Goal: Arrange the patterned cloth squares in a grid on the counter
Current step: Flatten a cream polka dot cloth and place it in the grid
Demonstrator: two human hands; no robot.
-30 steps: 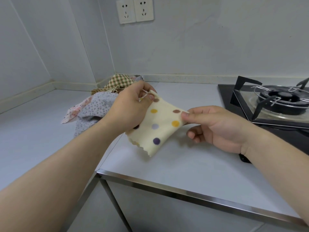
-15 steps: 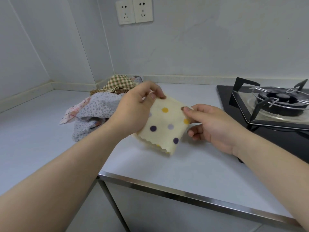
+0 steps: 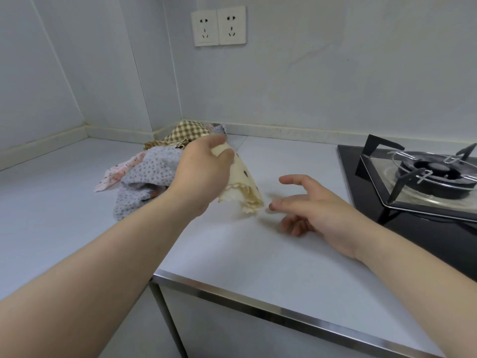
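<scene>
The fingers (image 3: 223, 154) of the left hand (image 3: 204, 174) are curled round the upper corner of the cream dotted cloth square (image 3: 244, 183). The corner is pinched between thumb and forefinger, and the cloth hangs from it in a loose roll. Its scalloped lower edge is low over the worktop (image 3: 258, 259); whether it touches the surface cannot be told. The fingers (image 3: 278, 203) of the right hand (image 3: 320, 208) are released and spread, and nothing is held by them. The forefinger tip is seen just beside the cloth's lowest corner, apparently apart from it.

Behind the left hand the pile of cloth squares (image 3: 149, 171) is heaped near the wall corner, with checked, grey-flowered and pink pieces tangled together. The gas hob (image 3: 426, 174) is set into the worktop at the right. No square is seen laid flat, so the grid is judged not yet begun.

For the step in hand, the spreading of this first square, the free lower corner would best be taken by the right hand and drawn away from the left, so that the roll is opened. The cloth should then be lowered flat, squared to the worktop's front edge and kept well clear of the hob, with room left beside it for the rows.
</scene>
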